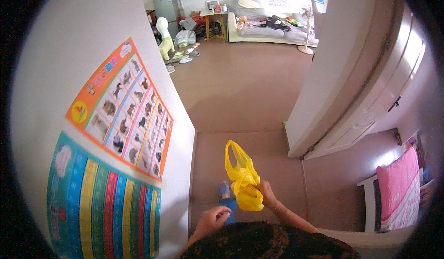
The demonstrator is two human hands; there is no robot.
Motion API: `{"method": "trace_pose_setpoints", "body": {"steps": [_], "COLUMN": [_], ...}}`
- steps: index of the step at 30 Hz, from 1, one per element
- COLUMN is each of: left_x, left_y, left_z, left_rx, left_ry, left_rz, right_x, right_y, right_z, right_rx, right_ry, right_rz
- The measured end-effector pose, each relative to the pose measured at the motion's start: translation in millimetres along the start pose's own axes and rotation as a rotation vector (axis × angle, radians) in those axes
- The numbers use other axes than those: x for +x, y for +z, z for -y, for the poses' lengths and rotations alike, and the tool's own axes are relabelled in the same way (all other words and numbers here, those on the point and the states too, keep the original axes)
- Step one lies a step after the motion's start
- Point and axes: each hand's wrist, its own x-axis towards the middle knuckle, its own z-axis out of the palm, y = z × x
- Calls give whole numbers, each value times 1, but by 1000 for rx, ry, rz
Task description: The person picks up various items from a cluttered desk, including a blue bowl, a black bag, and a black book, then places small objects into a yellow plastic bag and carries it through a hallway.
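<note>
A thin yellow plastic carrier bag (247, 186) hangs in front of me, gripped at its side by my right hand (267, 192). One loop handle of the bag stands up toward the top of the view, and its body is crumpled. What the bag may contain cannot be seen. My left hand (213, 219) is to the left, apart from the bag. Its fingers are loosely curled, with nothing visible in them. Beyond that hand, a foot in a blue slipper (223, 189) rests on the brown floor (242, 113).
Animal (130, 110) and striped (104, 203) posters cover the left wall. A white door (378, 110) stands at the right, near a bed with a pink pillow (397, 175). Ahead are scattered slippers (186, 60), a table (213, 13), a sofa (262, 33) and a standing fan (307, 30).
</note>
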Motion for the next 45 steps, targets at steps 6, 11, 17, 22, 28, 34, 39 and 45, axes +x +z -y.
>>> {"method": "trace_pose_setpoints", "body": {"steps": [6, 11, 17, 22, 28, 34, 39, 45], "left_x": [172, 312, 456, 581, 725, 818, 897, 1001], "left_y": [-107, -186, -228, -260, -339, -401, -493, -634], "left_z": [-38, -81, -104, -100, -160, -142, -128, -113], "left_rx": [12, -46, 11, 3, -54, -40, 59, 72], "left_ry": [139, 205, 215, 105, 211, 164, 127, 62], "left_rz": [-28, -38, 86, 69, -149, -157, -655, -639], "right_x": [156, 249, 362, 536, 824, 1042, 1127, 1241], "right_y": [-33, -120, -196, -261, -241, -140, -33, 9], "right_z": [-11, -112, -110, -136, -79, 68, 140, 153], "right_rx": [-480, -298, -473, -587, -389, -10, -167, 109], "right_ry": [180, 262, 295, 202, -214, -28, -345, -415], "right_rz": [-161, -489, -631, -483, -492, 24, 378, 530]}}
